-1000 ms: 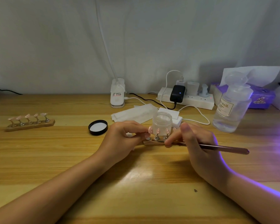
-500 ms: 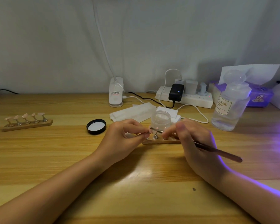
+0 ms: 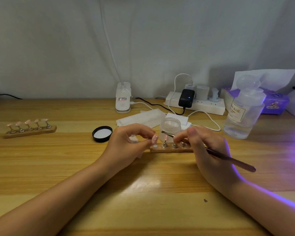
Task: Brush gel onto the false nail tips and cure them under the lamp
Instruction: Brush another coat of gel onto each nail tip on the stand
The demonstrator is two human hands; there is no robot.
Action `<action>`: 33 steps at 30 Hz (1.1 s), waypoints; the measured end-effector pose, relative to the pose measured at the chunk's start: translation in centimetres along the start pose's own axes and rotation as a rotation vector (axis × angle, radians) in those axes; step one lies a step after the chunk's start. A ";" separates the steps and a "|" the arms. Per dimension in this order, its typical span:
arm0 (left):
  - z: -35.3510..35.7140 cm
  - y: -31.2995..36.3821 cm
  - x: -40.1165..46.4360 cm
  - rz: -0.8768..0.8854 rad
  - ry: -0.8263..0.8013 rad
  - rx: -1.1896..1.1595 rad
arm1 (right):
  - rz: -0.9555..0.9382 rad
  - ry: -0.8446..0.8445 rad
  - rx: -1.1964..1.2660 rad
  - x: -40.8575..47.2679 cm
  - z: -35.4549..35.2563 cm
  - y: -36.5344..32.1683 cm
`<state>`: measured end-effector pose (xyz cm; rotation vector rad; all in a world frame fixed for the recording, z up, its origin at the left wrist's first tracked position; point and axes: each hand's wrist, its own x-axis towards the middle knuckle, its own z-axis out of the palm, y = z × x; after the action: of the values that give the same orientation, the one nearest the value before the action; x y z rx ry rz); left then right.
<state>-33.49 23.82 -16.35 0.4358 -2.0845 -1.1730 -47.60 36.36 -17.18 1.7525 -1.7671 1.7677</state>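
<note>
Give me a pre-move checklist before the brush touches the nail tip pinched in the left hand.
1. Nail tip held clear of the wooden base: ok, the left hand pinches it.
2. Brush gripped: ok, in the right hand.
3. Brush head aimed at the tip: ok, it points left, just short of it.
4. Gel on the brush: cannot tell.
5. Gel jar open: ok, black lid lies apart.
6. Lamp ready: cannot tell, only a purple glow shows at right.

A home nail desk: behind the wooden table [image 3: 58, 167], a power strip [image 3: 203, 106], tissue box [image 3: 276, 103] and white curtain [image 3: 58, 48].
</note>
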 end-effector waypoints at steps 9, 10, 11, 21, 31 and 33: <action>0.0 0.2 -0.1 -0.028 0.014 -0.024 | -0.285 -0.103 -0.151 -0.3 0.3 0.4; 0.0 0.2 -0.2 -0.022 0.008 -0.020 | -0.300 -0.110 -0.144 -0.3 0.3 0.5; 0.0 0.3 -0.2 -0.015 0.003 -0.019 | -0.302 -0.107 -0.130 -0.4 0.3 0.5; 0.0 0.1 0.0 0.009 -0.006 0.021 | -0.213 -0.080 -0.110 -0.2 0.3 0.4; 0.0 0.1 0.0 -0.011 -0.008 0.029 | -0.225 -0.071 -0.135 0.0 0.4 0.3; 0.0 0.1 0.0 -0.018 0.000 0.037 | -0.216 -0.083 -0.103 -0.2 0.3 0.4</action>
<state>-33.47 23.92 -16.26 0.4726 -2.1090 -1.1463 -47.62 36.15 -17.65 1.9163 -1.5951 1.5136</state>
